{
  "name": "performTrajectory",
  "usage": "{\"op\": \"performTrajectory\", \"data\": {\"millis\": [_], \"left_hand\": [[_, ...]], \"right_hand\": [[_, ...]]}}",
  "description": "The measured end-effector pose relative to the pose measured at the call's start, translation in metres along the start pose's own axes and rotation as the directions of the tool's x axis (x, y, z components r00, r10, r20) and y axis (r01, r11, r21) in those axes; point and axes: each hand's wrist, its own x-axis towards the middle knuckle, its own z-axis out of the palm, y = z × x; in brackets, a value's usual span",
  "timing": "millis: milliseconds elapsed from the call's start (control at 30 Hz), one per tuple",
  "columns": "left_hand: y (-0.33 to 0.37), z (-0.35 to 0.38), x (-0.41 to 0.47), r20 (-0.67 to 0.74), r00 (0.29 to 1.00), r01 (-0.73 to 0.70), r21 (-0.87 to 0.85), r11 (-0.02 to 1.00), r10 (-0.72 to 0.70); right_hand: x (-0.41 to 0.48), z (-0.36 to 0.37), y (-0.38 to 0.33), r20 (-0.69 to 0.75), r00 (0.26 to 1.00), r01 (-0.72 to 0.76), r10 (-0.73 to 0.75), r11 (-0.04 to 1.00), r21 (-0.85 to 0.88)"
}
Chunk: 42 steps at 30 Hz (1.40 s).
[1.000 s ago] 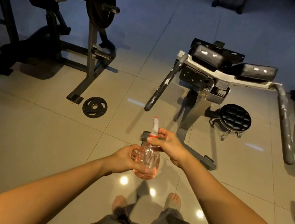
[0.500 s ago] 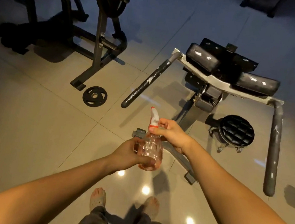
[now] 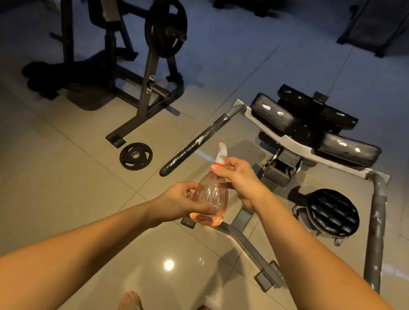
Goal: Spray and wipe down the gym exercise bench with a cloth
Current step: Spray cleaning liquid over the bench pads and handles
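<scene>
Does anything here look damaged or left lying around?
Yes. The bench pads show white patches, seemingly wear, and the grip bar is scuffed pale too. A weight plate lies loose on the floor beside the rack foot. The held spray bottle looks intact.

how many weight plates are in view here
2. The mounted plate sits upright on the rack at upper left. The smaller plate lies flat on the floor beside the rack's foot. The dark area behind the rack may hide more.
</scene>
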Motion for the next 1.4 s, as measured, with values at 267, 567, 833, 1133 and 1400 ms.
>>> {"op": "performTrajectory", "data": {"millis": [267,567,833,1133,1400], "left_hand": [[0.040,-0.008,0.028,0.118,0.992,-0.051,0.037,0.998,0.047],[0.089,-0.029,0.105,0.328,0.937,-0.130,0.011,0.991,0.119],[0.098,-0.043,0.149,0.458,0.885,-0.151,0.102,0.983,0.088],[0.109,-0.018,0.160,0.598,0.799,-0.217,0.179,0.960,0.069],[0.133,0.037,0.157,0.701,0.713,-0.218,0.185,0.958,0.027]], "right_hand": [[0.001,-0.027,-0.029,-0.105,0.994,0.037,-0.037,0.999,0.002],[0.040,-0.059,-0.061,-0.376,0.925,0.064,-0.055,0.998,0.012],[0.046,-0.068,-0.064,-0.454,0.891,0.015,0.001,0.999,0.033],[0.002,-0.081,-0.055,-0.543,0.840,0.037,0.004,0.997,0.064],[-0.048,-0.118,-0.050,-0.684,0.730,0.066,-0.006,0.996,0.063]]}}
